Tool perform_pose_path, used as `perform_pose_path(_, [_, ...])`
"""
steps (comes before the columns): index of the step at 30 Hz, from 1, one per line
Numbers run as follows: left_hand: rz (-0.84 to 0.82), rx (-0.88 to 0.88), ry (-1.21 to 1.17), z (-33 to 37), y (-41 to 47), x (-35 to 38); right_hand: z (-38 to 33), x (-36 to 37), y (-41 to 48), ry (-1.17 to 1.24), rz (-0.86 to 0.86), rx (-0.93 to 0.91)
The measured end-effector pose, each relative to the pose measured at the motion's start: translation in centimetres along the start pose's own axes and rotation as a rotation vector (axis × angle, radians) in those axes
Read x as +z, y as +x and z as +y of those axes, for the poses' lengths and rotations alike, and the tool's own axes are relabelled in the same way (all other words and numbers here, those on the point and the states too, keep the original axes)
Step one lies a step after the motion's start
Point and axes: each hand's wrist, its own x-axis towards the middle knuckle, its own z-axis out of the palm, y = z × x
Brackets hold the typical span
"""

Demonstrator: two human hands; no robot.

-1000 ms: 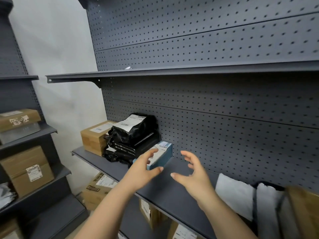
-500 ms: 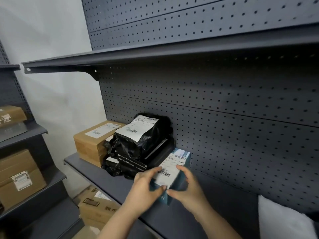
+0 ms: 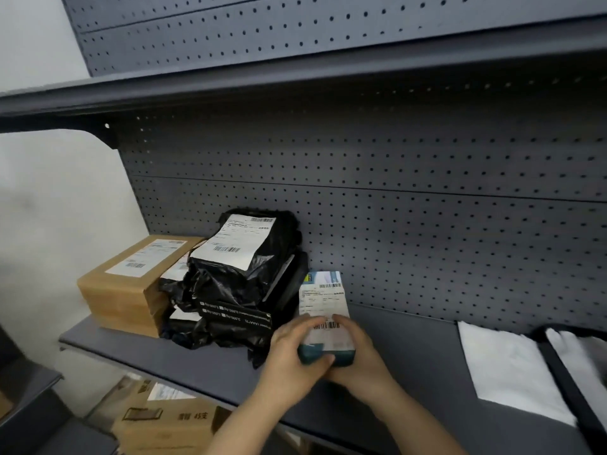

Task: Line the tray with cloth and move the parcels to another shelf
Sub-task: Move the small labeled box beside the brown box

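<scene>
Both hands are on the small blue box [image 3: 323, 318] right now, left hand [image 3: 293, 351] on its left side and right hand [image 3: 356, 353] on its right, fingers [image 3: 303, 325] wrapped snug round the near end with a thumb tucked under the front edge. So neither hand is free. The box sits on the middle shelf [image 3: 410, 349], its far end nearly at the pegboard back, white label facing up. I can't tell if it's lifted off yet or just gripped.

Off to the right on the same shelf is the dark tray [image 3: 571, 394] with white cloth [image 3: 502, 369] draped over it, so I'd say the lining part is done and I'm on the parcel-moving step.

Just left of the box, touching or nearly, is the heap of black mailer bags [image 3: 236, 284], and past that the brown carton [image 3: 131, 284] at the shelf's end.

Next move, I reckon: lift the box clear without snagging the bags, then carry it to another shelf. More cartons [image 3: 170, 421] sit on the level below.
</scene>
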Motion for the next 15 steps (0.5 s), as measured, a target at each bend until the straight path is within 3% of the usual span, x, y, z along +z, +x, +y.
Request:
perform_pose_path(8, [-0.193,-0.061,-0.013,1.0,1.9,0.2,-0.9,-1.8,-0.1,0.017,-0.119,0.009])
perform_pose_path(15, [-0.195,0.003,-0.02,2.2,1.3,0.6,-1.3,-2.0,-2.1,0.014,-0.014,0.001])
